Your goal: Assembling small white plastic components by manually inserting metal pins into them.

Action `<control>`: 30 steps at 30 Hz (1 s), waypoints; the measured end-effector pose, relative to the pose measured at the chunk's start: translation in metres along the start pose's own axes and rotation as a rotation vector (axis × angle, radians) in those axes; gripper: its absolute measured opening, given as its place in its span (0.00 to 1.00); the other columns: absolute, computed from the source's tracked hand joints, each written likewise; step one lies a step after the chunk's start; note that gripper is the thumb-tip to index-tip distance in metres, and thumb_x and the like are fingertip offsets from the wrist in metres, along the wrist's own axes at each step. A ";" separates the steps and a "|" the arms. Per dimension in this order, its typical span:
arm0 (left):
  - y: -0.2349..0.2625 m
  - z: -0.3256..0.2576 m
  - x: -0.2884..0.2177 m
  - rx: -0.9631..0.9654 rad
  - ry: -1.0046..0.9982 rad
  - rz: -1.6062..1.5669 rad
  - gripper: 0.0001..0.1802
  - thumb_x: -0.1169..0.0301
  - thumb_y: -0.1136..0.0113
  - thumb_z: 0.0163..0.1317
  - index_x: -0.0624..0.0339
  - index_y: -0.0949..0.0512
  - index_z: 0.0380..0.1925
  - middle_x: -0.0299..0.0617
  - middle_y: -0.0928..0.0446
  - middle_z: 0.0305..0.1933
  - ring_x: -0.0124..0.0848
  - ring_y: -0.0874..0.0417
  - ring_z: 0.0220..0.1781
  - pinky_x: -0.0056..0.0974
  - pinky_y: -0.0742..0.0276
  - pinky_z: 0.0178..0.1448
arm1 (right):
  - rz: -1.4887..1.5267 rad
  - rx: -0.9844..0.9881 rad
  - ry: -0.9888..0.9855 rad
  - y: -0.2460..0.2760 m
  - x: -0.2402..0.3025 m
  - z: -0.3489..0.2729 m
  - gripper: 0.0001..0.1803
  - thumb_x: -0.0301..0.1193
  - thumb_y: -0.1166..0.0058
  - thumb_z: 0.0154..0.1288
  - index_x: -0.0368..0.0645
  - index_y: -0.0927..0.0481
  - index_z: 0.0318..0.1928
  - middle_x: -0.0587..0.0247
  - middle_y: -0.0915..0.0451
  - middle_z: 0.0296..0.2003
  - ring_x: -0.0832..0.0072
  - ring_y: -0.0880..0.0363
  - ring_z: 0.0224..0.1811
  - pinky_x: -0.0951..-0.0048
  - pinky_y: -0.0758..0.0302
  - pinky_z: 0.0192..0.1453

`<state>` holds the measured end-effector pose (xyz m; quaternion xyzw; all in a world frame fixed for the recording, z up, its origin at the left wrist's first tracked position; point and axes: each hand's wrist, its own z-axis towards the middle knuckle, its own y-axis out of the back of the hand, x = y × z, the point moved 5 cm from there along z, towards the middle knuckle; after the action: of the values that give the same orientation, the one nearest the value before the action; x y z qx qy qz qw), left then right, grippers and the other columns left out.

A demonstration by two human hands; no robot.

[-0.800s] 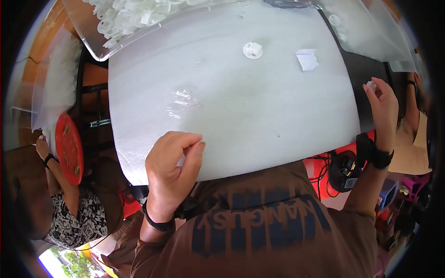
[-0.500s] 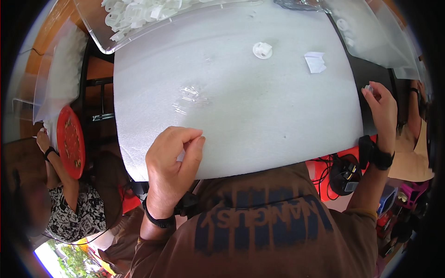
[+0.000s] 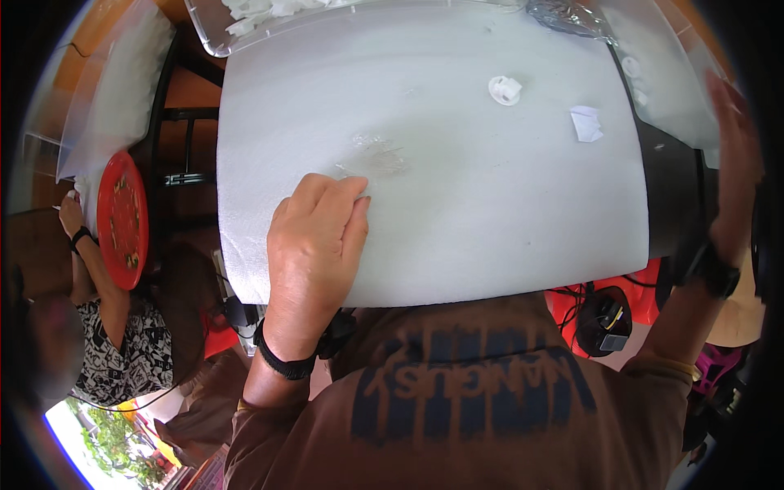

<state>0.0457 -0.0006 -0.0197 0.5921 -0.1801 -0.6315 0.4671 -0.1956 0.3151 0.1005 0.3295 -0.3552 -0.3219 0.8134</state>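
Some clear thin pieces [image 3: 380, 155] are lying on the white mat [image 3: 490, 229], a little left of its middle. Just on your side of them, your left hand [image 3: 314, 237] is hanging with its back turned up. Its fingers are curling inward, with the thumb standing close to the forefinger; I cannot tell whether they are gripping anything. Your right hand [image 3: 739, 147] is appearing blurred at the far right, near a clear bin [image 3: 674, 86], so I cannot tell if its fingers are standing apart or together. Farther out, a white round part [image 3: 505, 91] is resting on the mat, and a white paper [image 3: 586, 124] is lying to its right. Well to your left, a red tray [image 3: 122, 220] is standing near a co-worker's hand [image 3: 72, 216].
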 end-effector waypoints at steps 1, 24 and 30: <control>-0.001 0.001 0.000 0.020 -0.015 0.013 0.06 0.78 0.42 0.52 0.61 0.23 0.32 0.42 0.27 0.30 0.40 0.26 0.30 0.39 0.31 0.35 | 0.102 0.076 0.006 -0.024 0.027 -0.013 0.18 0.34 0.49 0.64 0.41 0.26 0.53 0.68 0.23 0.44 0.83 0.27 0.43 0.82 0.32 0.49; 0.017 0.016 0.025 0.047 -0.021 -0.039 0.06 0.79 0.43 0.52 0.62 0.25 0.32 0.43 0.28 0.33 0.41 0.26 0.31 0.39 0.30 0.34 | 0.924 0.790 -0.423 -0.127 0.129 -0.100 0.10 0.23 0.45 0.58 0.39 0.26 0.41 0.70 0.24 0.33 0.89 0.29 0.32 0.86 0.34 0.34; 0.016 0.026 0.015 0.113 -0.023 0.036 0.05 0.78 0.44 0.53 0.62 0.26 0.30 0.43 0.28 0.33 0.43 0.26 0.30 0.40 0.31 0.34 | 1.324 0.884 -0.703 -0.130 0.133 -0.130 0.13 0.21 0.45 0.56 0.39 0.26 0.43 0.66 0.25 0.35 0.84 0.28 0.33 0.85 0.32 0.36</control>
<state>0.0300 -0.0292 -0.0101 0.6070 -0.2314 -0.6185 0.4420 -0.0585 0.1800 -0.0193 0.2223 -0.7968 0.3015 0.4741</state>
